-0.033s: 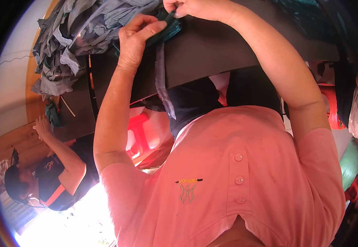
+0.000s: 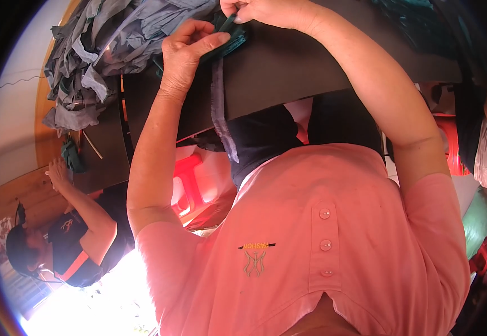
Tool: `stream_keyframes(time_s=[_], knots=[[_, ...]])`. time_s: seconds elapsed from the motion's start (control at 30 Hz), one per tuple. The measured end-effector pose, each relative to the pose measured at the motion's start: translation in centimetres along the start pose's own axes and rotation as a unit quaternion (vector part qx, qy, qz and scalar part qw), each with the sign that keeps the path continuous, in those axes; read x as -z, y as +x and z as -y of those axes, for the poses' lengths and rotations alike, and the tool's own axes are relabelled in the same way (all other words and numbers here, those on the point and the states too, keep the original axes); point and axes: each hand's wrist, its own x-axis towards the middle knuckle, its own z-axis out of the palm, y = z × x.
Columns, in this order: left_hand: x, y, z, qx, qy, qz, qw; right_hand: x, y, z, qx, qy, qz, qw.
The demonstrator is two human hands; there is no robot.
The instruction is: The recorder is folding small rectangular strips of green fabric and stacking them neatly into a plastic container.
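Note:
At the top of the head view, a dark green cloth (image 2: 233, 43) lies folded on the dark table. My right hand (image 2: 257, 11) pinches a raised edge of it between thumb and fingertips; the hand is partly cut off by the picture's upper rim. Close by on the left, my left hand (image 2: 190, 47) has its fingers curled and its thumb on the same cloth. What its fingertips grip underneath is hidden. A narrow grey cloth strip (image 2: 219, 106) hangs from beside the green cloth over the table's near edge, towards my lap.
Left of my hands rises a heap of grey cloth pieces (image 2: 95, 61). The dark table (image 2: 299, 61) spans the top, with more dark green material (image 2: 417, 22) at far right. A red stool (image 2: 190, 179) stands below. Another person (image 2: 81, 241) sits at lower left near a small green cloth (image 2: 72, 154).
My left thumb has shifted slightly down on the green cloth. Otherwise both arms and the things around them look the same.

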Motion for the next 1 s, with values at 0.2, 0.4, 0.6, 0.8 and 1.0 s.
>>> stream_keyframes(time_s=[0.2,0.4,0.6,0.8,1.0], knots=[[-0.4,0.7,0.0,-0.013,0.032,-0.018,0.999,-0.5,0.2,-3.1,-0.025,0.002,0.037,0.999],[-0.2,0.6,0.1,-0.001,0.032,-0.019,0.999,0.4,-0.3,-0.7,0.022,-0.008,0.053,0.998],[-0.5,0.4,0.1,-0.014,0.034,0.009,0.999,-0.7,0.1,-1.7,0.005,-0.005,0.052,0.999],[-0.4,0.6,0.8,-0.026,0.042,0.021,0.999,-1.7,0.0,-2.6,0.027,0.012,0.015,0.999],[-0.9,0.5,0.0,-0.03,0.068,0.014,0.997,-2.3,0.1,-2.8,0.016,-0.032,-0.004,0.999]])
